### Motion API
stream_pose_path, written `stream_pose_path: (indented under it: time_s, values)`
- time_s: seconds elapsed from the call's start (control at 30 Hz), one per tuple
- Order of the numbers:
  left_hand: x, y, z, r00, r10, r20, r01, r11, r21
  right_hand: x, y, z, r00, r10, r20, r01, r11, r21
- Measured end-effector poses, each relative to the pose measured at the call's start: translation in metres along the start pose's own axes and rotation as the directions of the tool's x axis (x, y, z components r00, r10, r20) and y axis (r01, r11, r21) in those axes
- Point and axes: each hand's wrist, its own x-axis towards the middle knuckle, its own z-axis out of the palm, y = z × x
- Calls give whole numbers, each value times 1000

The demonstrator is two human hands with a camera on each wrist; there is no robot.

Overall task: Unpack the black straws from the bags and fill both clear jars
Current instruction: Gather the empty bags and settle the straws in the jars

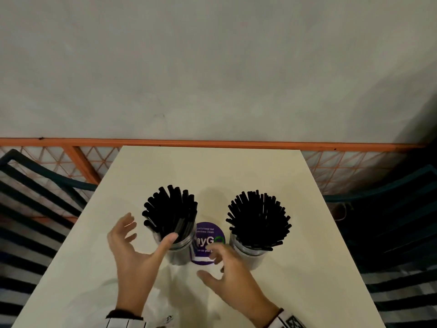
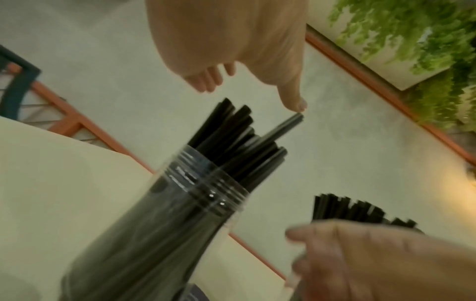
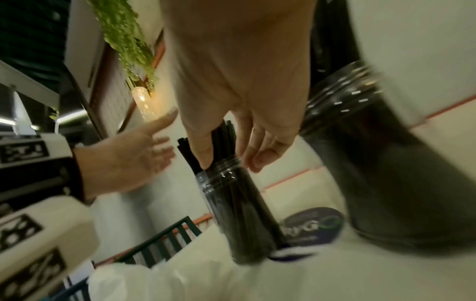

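Two clear jars stand side by side on the cream table (image 1: 212,169), both packed with black straws. My left hand (image 1: 137,254) is spread beside the left jar (image 1: 179,253); its thumb (image 2: 296,103) touches the tip of one straw (image 2: 278,130) that sticks out. My right hand (image 1: 224,268) hovers between the jars with its fingers spread and nothing in them, close to the right jar (image 1: 248,255). In the right wrist view its fingers (image 3: 203,150) hang in front of the left jar's straws (image 3: 224,136). An empty clear bag (image 1: 165,301) lies flat at the table's near edge.
A round purple sticker (image 1: 208,233) sits on the table between the jars. Dark slatted chairs (image 1: 35,209) stand on both sides. An orange mesh railing (image 1: 212,142) runs just behind the far edge.
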Motion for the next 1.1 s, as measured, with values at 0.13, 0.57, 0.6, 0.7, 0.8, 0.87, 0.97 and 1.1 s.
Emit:
stream_pose_path:
  time_s: [0.13, 0.57, 0.6, 0.7, 0.8, 0.87, 0.97, 1.1]
  values:
    - [11, -24, -3, 947, -166, 275, 174, 985, -4, 39, -23, 12, 995, -57, -82, 65, 993, 97]
    - [48, -13, 15, 853, -3, 522, 69, 992, -107, 97, -42, 35, 985, -140, -104, 164, 947, 275]
    - [45, -15, 14, 862, 0, 506, 75, 989, -128, 97, -38, 35, 987, -136, -88, 155, 951, 267]
    - [41, -22, 6, 843, -30, 537, 141, 976, -168, 91, -24, 30, 991, -135, -20, 134, 939, 316]
    - [45, -29, -1, 816, -53, 575, 170, 974, -151, 87, -17, 29, 991, -136, -3, 129, 938, 321]
    - [49, -31, -1, 803, -61, 592, 175, 975, -136, 88, -18, 28, 991, -136, -4, 130, 939, 319]
    - [50, -30, 5, 806, -64, 589, 176, 975, -134, 93, -24, 30, 991, -134, 4, 126, 938, 324]
    - [46, -27, 18, 865, -28, 501, 121, 981, -153, 101, -34, 36, 991, -128, -47, 137, 942, 308]
